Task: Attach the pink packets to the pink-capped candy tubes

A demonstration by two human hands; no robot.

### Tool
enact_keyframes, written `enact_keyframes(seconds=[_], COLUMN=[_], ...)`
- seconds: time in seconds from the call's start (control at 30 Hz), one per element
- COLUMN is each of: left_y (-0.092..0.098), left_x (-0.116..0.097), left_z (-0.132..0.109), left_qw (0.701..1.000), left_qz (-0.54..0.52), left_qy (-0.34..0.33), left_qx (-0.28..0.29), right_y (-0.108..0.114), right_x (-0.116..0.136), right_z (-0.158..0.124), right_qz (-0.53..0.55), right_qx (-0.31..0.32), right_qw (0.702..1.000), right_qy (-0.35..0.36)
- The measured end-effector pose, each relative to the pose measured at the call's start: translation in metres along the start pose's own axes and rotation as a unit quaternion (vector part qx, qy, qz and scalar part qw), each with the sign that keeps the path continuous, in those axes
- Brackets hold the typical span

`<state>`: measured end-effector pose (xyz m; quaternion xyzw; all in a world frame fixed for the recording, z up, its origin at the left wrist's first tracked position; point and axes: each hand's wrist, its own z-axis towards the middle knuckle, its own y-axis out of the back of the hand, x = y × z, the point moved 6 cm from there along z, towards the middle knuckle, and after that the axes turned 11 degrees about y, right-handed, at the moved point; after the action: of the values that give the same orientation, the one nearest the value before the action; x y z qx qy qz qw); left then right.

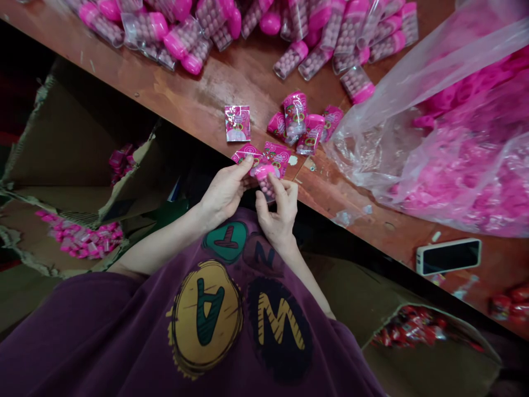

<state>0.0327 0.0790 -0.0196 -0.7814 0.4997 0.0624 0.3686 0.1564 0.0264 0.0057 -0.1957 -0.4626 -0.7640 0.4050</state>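
Observation:
My left hand (pixel 226 190) pinches a pink printed wrapper (pixel 278 155) at the near edge of the wooden table (pixel 231 82). My right hand (pixel 279 212) grips a small clear bottle with a pink cap (pixel 264 177), filled with pinkish candy balls. The bottle sits partly inside the wrapper between both hands. Just beyond them lie a loose flat wrapper (pixel 237 123) and a few wrapped bottles (pixel 303 125).
A heap of unwrapped pink-capped bottles (pixel 264 27) covers the table's far side. A big clear plastic bag of pink parts (pixel 463 143) lies at right. A phone (pixel 448 256) rests near the edge. Cardboard boxes with pink packs (pixel 82 237) stand at left, one with red packs (pixel 407 325) at lower right.

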Motion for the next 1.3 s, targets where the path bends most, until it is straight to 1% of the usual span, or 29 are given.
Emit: enact_keyframes(seconds=[0.1,0.17,0.33,0.47,0.63,0.73,0.83,0.9,1.0,1.07,1.13,1.2,1.3], left_y=[-0.003,-0.006,-0.006,-0.004,-0.007,-0.007,-0.006,-0.004,-0.004,-0.006,-0.009,-0.011,-0.012], left_x=[-0.002,-0.003,-0.001,0.003,0.009,0.013,0.009,0.004,-0.001,0.004,0.012,0.017,0.020], left_z=[-0.003,-0.005,-0.006,-0.002,-0.001,-0.002,-0.003,-0.003,-0.006,-0.008,-0.011,-0.012,-0.013], left_qw=[1.000,1.000,0.999,0.998,0.996,0.996,0.997,0.998,0.999,0.996,0.993,0.990,0.989], left_qz=[0.014,0.022,0.017,0.001,-0.020,-0.025,-0.013,-0.003,0.019,0.049,0.076,0.088,0.084], left_qy=[0.000,-0.002,0.004,0.029,0.053,0.054,0.045,0.031,0.022,0.040,0.058,0.067,0.073], left_qx=[0.008,0.020,0.042,0.053,0.069,0.067,0.056,0.046,0.042,0.057,0.076,0.090,0.100], right_y=[0.001,0.000,-0.005,-0.012,-0.019,-0.023,-0.026,-0.027,-0.030,-0.033,-0.034,-0.035,-0.036], right_x=[0.000,0.000,0.002,-0.001,-0.006,-0.014,-0.020,-0.021,-0.020,-0.018,-0.018,-0.020,-0.023], right_z=[0.001,0.001,0.001,-0.001,-0.004,-0.007,-0.011,-0.013,-0.015,-0.015,-0.013,-0.011,-0.011], right_qz=[0.030,0.033,0.025,0.039,0.049,0.055,0.128,0.215,0.326,0.375,0.404,0.409,0.397], right_qx=[-0.011,-0.008,0.004,0.018,0.007,0.031,0.067,0.082,0.098,0.080,0.035,0.007,0.023], right_qw=[0.999,0.999,0.999,0.998,0.998,0.998,0.988,0.969,0.924,0.897,0.881,0.874,0.876], right_qy=[-0.004,-0.001,0.038,0.053,0.043,0.008,-0.047,-0.093,-0.174,-0.218,-0.243,-0.261,-0.274])
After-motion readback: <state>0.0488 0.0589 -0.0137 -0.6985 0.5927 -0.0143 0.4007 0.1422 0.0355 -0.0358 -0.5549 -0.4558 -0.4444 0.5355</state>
